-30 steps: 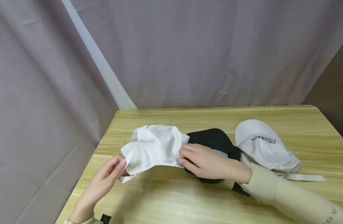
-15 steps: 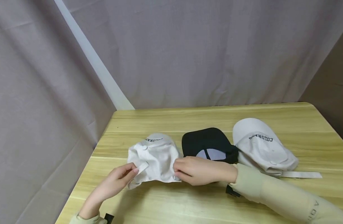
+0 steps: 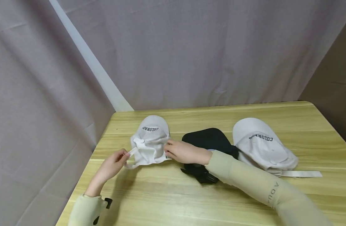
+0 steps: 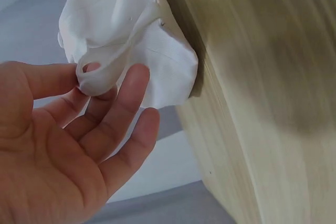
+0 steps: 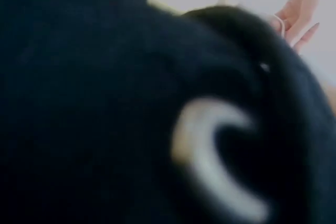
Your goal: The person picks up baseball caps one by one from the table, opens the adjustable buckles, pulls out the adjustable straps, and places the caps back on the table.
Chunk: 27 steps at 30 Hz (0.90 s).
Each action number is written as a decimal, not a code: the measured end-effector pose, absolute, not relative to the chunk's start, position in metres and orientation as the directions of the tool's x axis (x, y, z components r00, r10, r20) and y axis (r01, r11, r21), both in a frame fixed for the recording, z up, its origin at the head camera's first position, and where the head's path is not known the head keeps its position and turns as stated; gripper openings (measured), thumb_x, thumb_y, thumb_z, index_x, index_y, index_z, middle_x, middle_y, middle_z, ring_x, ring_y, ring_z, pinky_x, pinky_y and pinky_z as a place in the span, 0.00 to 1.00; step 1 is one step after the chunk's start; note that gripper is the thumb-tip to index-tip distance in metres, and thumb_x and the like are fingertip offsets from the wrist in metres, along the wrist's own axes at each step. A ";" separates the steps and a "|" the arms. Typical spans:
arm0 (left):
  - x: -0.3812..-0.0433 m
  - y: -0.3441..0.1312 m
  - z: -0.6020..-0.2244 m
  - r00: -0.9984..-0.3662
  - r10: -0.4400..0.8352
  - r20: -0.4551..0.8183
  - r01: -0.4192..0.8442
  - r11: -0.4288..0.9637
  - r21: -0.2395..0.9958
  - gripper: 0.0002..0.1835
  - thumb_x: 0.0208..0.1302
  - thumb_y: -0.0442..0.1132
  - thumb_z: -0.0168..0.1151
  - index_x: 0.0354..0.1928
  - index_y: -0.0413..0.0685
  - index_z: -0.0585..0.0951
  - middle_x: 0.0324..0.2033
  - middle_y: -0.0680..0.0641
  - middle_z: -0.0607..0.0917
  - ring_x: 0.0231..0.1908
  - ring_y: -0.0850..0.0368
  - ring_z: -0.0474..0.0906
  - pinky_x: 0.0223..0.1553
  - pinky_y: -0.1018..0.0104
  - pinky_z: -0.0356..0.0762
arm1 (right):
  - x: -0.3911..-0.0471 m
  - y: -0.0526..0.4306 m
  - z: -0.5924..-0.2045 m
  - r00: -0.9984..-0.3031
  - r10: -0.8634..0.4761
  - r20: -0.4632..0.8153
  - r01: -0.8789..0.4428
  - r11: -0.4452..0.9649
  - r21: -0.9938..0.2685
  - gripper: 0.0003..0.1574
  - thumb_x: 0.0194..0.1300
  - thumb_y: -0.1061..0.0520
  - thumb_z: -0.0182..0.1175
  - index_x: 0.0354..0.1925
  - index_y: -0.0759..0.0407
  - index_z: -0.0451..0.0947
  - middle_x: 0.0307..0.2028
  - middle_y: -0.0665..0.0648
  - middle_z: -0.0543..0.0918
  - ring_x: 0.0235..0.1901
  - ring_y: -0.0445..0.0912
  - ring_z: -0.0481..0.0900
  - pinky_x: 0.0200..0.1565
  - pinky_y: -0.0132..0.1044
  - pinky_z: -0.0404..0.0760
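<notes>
White cap (image 3: 151, 146) is left of centre in head view, brim toward upper edge of frame; if it rests on the table (image 3: 167, 201) or is a bit above, I can't tell. L hand (image 3: 109, 166) pinches its strap (image 3: 133, 151) b/w thumb and index, other fingers spread apart; R hand (image 3: 187, 153) has its fingertips clamped on the right rear edge of this cap. What may go wrong: strap is thin and held near its end, so it could prob. slip if the pull is too strong; also R sleeve (image 3: 246, 175) crosses the black cap (image 3: 208, 138) at mid-frame, so a low arm may drag it. Re containers: no box or basket is seen; second white cap (image 3: 263, 150) lies directly on table, frame right.
</notes>
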<state>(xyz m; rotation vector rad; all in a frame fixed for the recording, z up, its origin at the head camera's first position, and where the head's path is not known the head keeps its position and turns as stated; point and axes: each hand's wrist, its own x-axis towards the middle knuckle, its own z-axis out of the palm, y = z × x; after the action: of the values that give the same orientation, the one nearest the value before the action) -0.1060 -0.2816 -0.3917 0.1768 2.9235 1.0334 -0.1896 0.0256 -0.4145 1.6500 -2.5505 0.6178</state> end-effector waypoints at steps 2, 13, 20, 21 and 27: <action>-0.114 -0.284 -0.392 -0.994 0.109 0.006 0.090 0.782 0.617 0.13 0.78 0.44 0.53 0.34 0.46 0.77 0.20 0.52 0.70 0.19 0.61 0.62 0.22 0.67 0.62 | -0.196 0.021 -0.418 -0.464 -0.851 0.246 -0.867 0.379 -0.324 0.08 0.75 0.60 0.57 0.35 0.57 0.73 0.34 0.53 0.72 0.29 0.43 0.69 0.34 0.34 0.72; -0.128 -0.286 -0.396 -0.996 0.087 0.020 0.082 0.807 0.585 0.11 0.78 0.43 0.54 0.42 0.43 0.79 0.31 0.47 0.82 0.31 0.55 0.75 0.34 0.59 0.73 | -0.201 0.009 -0.428 -0.501 -0.850 0.163 -0.826 0.414 -0.383 0.06 0.75 0.58 0.58 0.37 0.55 0.75 0.33 0.50 0.71 0.30 0.43 0.68 0.34 0.35 0.71; -0.133 -0.262 -0.392 -0.981 0.081 0.179 0.175 0.770 0.614 0.09 0.77 0.38 0.54 0.53 0.42 0.75 0.42 0.41 0.83 0.43 0.46 0.81 0.47 0.47 0.79 | -0.209 0.043 -0.417 -0.586 -0.791 0.174 -0.751 0.450 -0.483 0.07 0.76 0.56 0.56 0.44 0.55 0.80 0.35 0.49 0.75 0.29 0.41 0.70 0.35 0.36 0.72; -0.135 -0.258 -0.391 -0.975 0.085 0.207 0.198 0.759 0.620 0.09 0.76 0.37 0.54 0.53 0.41 0.75 0.42 0.41 0.83 0.43 0.45 0.81 0.48 0.47 0.79 | -0.211 0.051 -0.414 -0.601 -0.780 0.173 -0.738 0.459 -0.495 0.07 0.76 0.56 0.56 0.45 0.56 0.81 0.36 0.49 0.76 0.29 0.41 0.70 0.35 0.36 0.72; -0.149 -0.232 -0.385 -0.935 0.149 0.323 0.314 0.771 0.555 0.08 0.73 0.34 0.59 0.49 0.39 0.78 0.36 0.44 0.83 0.37 0.50 0.80 0.41 0.54 0.79 | -0.222 0.107 -0.405 -0.683 -0.718 0.131 -0.668 0.543 -0.509 0.09 0.76 0.55 0.56 0.47 0.57 0.81 0.38 0.50 0.79 0.30 0.42 0.72 0.36 0.39 0.73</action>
<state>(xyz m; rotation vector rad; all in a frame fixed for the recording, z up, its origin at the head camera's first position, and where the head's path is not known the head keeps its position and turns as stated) -0.1493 -0.2317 -0.3850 0.4270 3.1995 1.0819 -0.2223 0.1068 -0.4050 1.2797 -2.8398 0.8713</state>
